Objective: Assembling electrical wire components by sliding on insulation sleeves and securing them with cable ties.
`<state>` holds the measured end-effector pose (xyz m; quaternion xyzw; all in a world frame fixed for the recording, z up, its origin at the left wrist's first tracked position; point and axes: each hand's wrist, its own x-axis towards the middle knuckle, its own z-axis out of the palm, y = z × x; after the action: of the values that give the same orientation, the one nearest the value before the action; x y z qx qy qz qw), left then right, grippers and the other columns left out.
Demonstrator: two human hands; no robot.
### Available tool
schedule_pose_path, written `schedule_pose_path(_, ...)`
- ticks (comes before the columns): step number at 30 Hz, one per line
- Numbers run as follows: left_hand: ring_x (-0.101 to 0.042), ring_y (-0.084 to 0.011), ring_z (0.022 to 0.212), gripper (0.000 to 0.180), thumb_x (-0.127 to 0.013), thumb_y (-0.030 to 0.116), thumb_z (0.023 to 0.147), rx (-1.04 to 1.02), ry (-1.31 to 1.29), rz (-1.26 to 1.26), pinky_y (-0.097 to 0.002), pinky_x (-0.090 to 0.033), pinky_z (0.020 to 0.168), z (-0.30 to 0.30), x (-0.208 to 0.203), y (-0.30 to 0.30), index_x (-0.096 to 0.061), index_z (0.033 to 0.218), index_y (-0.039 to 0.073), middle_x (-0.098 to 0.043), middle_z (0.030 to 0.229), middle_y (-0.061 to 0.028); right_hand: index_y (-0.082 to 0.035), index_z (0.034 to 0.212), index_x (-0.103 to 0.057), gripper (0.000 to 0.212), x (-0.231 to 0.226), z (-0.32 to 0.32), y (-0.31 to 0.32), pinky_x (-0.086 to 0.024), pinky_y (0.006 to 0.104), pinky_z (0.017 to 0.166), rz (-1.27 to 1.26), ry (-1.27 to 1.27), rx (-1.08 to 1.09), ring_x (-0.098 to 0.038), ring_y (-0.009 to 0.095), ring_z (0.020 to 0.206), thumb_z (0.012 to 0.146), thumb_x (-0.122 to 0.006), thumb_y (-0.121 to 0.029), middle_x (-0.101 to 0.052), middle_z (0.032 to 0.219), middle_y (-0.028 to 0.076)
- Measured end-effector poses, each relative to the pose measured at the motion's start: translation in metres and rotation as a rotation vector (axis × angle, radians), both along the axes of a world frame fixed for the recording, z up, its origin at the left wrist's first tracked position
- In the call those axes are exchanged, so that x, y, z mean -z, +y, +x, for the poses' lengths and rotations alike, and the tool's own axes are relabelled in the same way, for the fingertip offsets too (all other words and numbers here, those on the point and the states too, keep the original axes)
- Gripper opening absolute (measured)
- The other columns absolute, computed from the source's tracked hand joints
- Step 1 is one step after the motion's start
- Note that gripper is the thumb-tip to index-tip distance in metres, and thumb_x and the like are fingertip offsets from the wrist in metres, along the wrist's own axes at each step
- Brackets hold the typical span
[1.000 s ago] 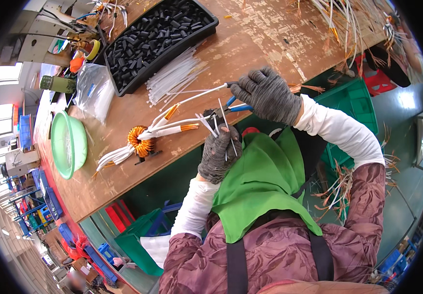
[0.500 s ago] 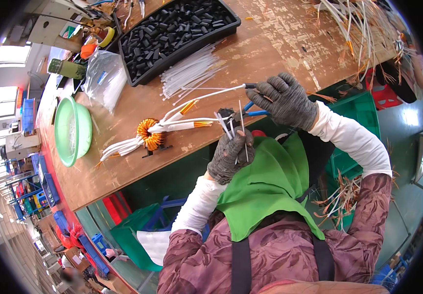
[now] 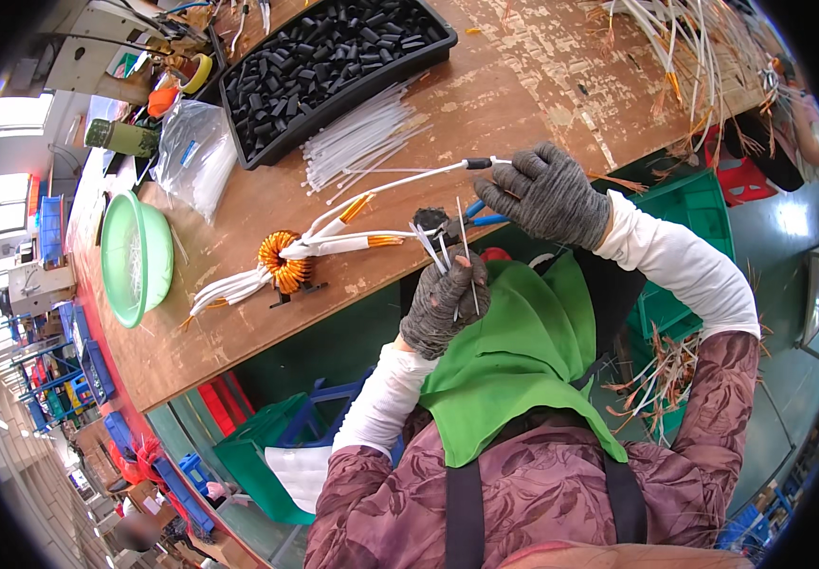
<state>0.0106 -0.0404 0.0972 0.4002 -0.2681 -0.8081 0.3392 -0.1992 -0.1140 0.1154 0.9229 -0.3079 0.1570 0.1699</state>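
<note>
Gloved hands on toroid coil leads, above near edge of wooden surface (image 3: 542,85).
Right hand (image 3: 547,194) pinching black-sleeved white lead (image 3: 428,176); left hand (image 3: 443,303) clenched on thin white ties (image 3: 452,247). Copper coil (image 3: 283,261) resting on surface, beyond it loose ties (image 3: 362,142), black tray (image 3: 324,66), green bowl (image 3: 135,256).

Coil (image 3: 283,261) on workbench (image 3: 542,66), tray (image 3: 329,59) behind, bowl (image 3: 135,256) left

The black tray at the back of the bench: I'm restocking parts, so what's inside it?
The black tray is heaped with short black tube pieces, nearly to its rim. The tray floor is covered by them, so anything beneath cannot be seen.
</note>
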Motion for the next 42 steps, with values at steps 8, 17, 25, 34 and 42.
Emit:
schedule_pose_path(8, -0.047, -0.0111, 0.053, 0.041, -0.059, 0.047, 0.083, 0.089, -0.019, -0.042, -0.023, -0.036, 0.047, 0.005, 0.007, -0.003, -0.049, 0.077, 0.008, -0.046, 0.067, -0.0013, -0.008, 0.099, -0.061, 0.036, -0.006, -0.003, -0.005, -0.045, 0.0358, 0.057, 0.324, -0.071, 0.042, -0.056, 0.023, 0.072, 0.066, -0.065, -0.023, -0.057, 0.08, 0.007)
schedule_pose_path(17, -0.051, -0.0084, 0.057, 0.023, -0.051, 0.029, 0.09, -0.378, -0.035, -0.347, -0.0193, -0.038, 0.051, 0.072, -0.033, 0.0, -0.052, 0.09, 0.007, -0.057, 0.069, -0.0052, -0.008, 0.1, -0.061, 0.042, -0.024, 0.0, -0.042, -0.045, 0.038, 0.069, 0.071, -0.26, 0.136, -0.054, 0.026, 0.079, 0.06, -0.07, -0.02, -0.056, 0.088, 0.009)
schedule_pose_path(25, -0.053, -0.0171, 0.067, 0.03, -0.054, 0.029, 0.09, -0.699, -1.548, -0.867, -0.0305, -0.044, 0.062, 0.314, -0.092, -0.094, -0.055, 0.102, 0.001, -0.061, 0.08, -0.0125, -0.007, 0.111, -0.054, 0.051, 0.043, -0.118, -0.078, -0.044, 0.0422, 0.08, 0.132, -0.164, 0.69, -0.053, 0.034, 0.096, 0.067, -0.071, -0.026, -0.055, 0.103, 0.016)
schedule_pose_path(34, -0.053, -0.0301, 0.107, 0.055, -0.07, 0.021, 0.075, -0.366, -1.974, -1.116, -0.0365, -0.042, 0.091, 0.324, -0.099, -0.114, -0.048, 0.123, 0.002, -0.056, 0.113, -0.0169, -0.006, 0.099, -0.059, 0.033, -0.005, -0.031, -0.096, -0.043, 0.0411, 0.081, 0.184, -0.303, 0.457, -0.054, 0.033, 0.094, 0.072, -0.067, -0.023, -0.058, 0.1, 0.014)
schedule_pose_path(42, -0.05, -0.0364, 0.107, 0.053, -0.067, 0.022, 0.072, 0.058, -1.616, -1.305, -0.0442, -0.039, 0.093, 0.201, -0.012, -0.085, -0.05, 0.119, 0.005, -0.054, 0.114, -0.018, -0.005, 0.095, -0.062, 0.031, -0.031, 0.153, -0.057, -0.042, 0.0389, 0.082, 0.196, 0.026, -0.046, -0.056, 0.023, 0.089, 0.073, -0.062, -0.027, -0.061, 0.091, 0.01)
